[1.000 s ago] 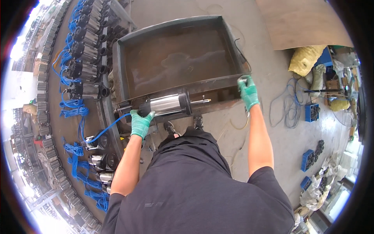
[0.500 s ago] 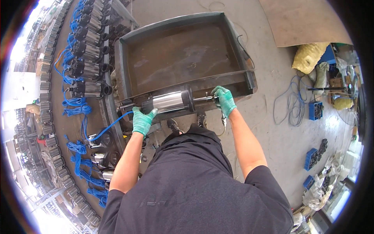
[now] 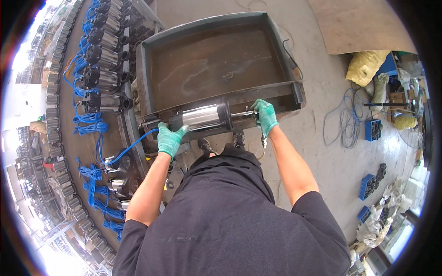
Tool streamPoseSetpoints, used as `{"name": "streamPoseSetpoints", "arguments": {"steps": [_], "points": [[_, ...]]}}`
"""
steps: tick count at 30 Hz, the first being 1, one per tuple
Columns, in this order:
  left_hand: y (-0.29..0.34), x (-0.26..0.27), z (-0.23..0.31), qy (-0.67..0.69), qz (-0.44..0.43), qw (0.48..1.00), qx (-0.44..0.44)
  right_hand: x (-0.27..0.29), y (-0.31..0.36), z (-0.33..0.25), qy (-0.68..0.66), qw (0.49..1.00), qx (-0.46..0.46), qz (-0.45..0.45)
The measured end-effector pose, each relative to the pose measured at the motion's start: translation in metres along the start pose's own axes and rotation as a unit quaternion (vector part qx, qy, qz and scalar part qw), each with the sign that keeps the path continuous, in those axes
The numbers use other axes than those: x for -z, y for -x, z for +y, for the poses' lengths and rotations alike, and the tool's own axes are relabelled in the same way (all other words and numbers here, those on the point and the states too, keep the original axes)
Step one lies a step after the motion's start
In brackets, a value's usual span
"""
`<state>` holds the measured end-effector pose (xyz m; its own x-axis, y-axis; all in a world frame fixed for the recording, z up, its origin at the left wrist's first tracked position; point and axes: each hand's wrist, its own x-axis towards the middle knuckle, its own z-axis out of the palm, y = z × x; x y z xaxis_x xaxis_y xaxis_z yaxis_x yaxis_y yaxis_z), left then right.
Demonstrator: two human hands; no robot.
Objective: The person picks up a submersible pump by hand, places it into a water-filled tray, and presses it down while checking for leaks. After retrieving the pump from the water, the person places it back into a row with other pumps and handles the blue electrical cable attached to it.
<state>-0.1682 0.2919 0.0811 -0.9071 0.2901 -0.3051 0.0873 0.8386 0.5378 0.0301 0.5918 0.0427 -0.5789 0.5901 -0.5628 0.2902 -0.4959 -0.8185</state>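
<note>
A submersible pump (image 3: 202,117) with a shiny steel body and black ends lies level along the near side of a water-filled metal tank (image 3: 143,73). My left hand (image 3: 171,139), in a green glove, grips its left end, thumb along the steel body. A blue cable (image 3: 131,148) runs from that end to the left. From the pump's right end sticks out a thin metal rod (image 3: 241,113). My gloved right hand (image 3: 266,117) is closed around a metal hose fitting (image 3: 255,114) at the rod's outer end; the fingers partly hide it. A thin hose (image 3: 264,143) hangs below that hand.
Steel pumps (image 3: 102,79) with bundled blue cables line the bench on my left. A ledge (image 3: 239,88) crosses the tank's near part. On the floor to the right lie a coiled hose (image 3: 351,126), blue bins (image 3: 367,186) and a yellow sack (image 3: 363,69).
The pump and both hands have barely shifted, slightly to the right in the picture. The pattern on the water's surface differs. Both hands keep their hold.
</note>
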Motion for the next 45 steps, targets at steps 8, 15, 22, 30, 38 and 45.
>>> {"name": "streamPoseSetpoints", "arguments": {"steps": [8, 15, 22, 30, 38, 45], "points": [[0.007, 0.0, 0.006, 0.055, -0.02, 0.998, -0.018, 0.013, 0.006, -0.004, 0.009, 0.999, -0.022, -0.034], [0.009, -0.004, 0.001, 0.093, -0.013, 0.995, -0.015, 0.118, -0.016, -0.031, 0.165, 0.98, 0.098, 0.048], [0.004, -0.01, -0.016, 0.104, 0.022, 0.994, -0.035, 0.139, -0.059, -0.084, 0.72, 0.682, -0.001, 0.132], [0.006, 0.014, -0.001, 0.0, -0.043, 0.999, -0.028, 0.167, -0.085, -0.077, 0.674, 0.711, 0.044, 0.197], [-0.066, 0.047, -0.121, 0.581, 0.12, 0.794, 0.134, 0.028, -0.029, -0.077, 0.404, 0.881, 0.225, 0.1], [-0.096, 0.047, -0.145, 0.555, 0.046, 0.781, 0.282, -0.141, 0.021, -0.052, 0.488, 0.789, 0.366, 0.068]]}}
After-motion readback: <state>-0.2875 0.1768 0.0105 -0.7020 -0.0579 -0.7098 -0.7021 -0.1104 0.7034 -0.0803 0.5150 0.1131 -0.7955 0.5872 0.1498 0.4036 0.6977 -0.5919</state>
